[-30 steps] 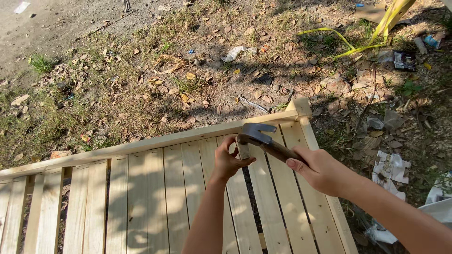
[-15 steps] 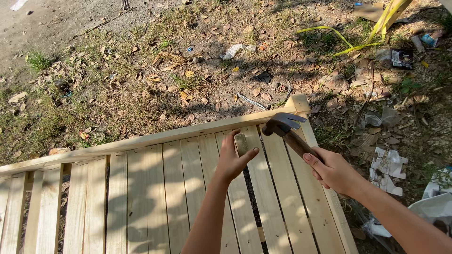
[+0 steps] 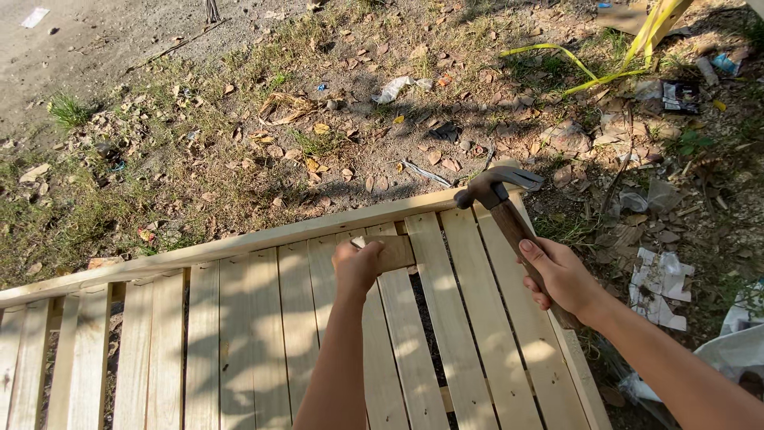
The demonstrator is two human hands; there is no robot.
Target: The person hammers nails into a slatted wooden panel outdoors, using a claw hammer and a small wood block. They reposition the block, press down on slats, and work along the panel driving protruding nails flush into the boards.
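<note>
A slatted wooden panel (image 3: 239, 334) of pale planks lies before me, with a long rail (image 3: 239, 241) along its far edge. My left hand (image 3: 356, 267) grips a small flat wooden block (image 3: 395, 252) against the slats near the rail. My right hand (image 3: 562, 275) holds a claw hammer (image 3: 500, 201) by its wooden handle, its metal head raised above the panel's far right corner.
Beyond the panel is bare ground with dry leaves, grass tufts and litter (image 3: 402, 86). Yellow strips (image 3: 613, 56) lie at the top right. Crumpled white paper (image 3: 660, 291) and a white sheet (image 3: 736, 350) lie to the right of the panel.
My left hand has shut on the small block, where before its fingers were spread. The hammer has lifted up and to the right, away from the slats.
</note>
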